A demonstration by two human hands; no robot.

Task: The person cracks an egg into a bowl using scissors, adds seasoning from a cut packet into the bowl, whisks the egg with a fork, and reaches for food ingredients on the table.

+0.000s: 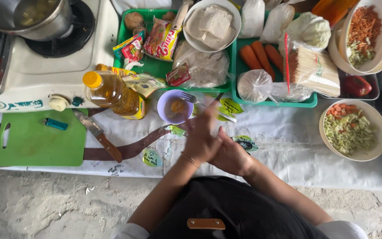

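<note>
- Surface point(288, 141): white cloth, cluttered. Green plastic trays point(155, 66) at the back with noodle packets, white blocks in a bowl, carrots point(257, 55), bagged goods.
- Oil bottle point(111, 92), clear plastic with yellow cap, lies left of the purple bowl point(175, 106); fork point(190, 97) on the bowl's rim.
- Knife point(97, 134), wooden handle, beside the green cutting board point(36, 141); blue lighter point(56, 124) on it.
- Tan bowl of chopped vegetables point(350, 130) at right.
- Left hand point(202, 132): fingers extended, motion-blurred, just right of the purple bowl, holding nothing.
- Right hand point(231, 155): loosely curled, pressed against the left, empty.

purple bowl point(175, 107) ahead, oil bottle point(111, 92) left
</note>
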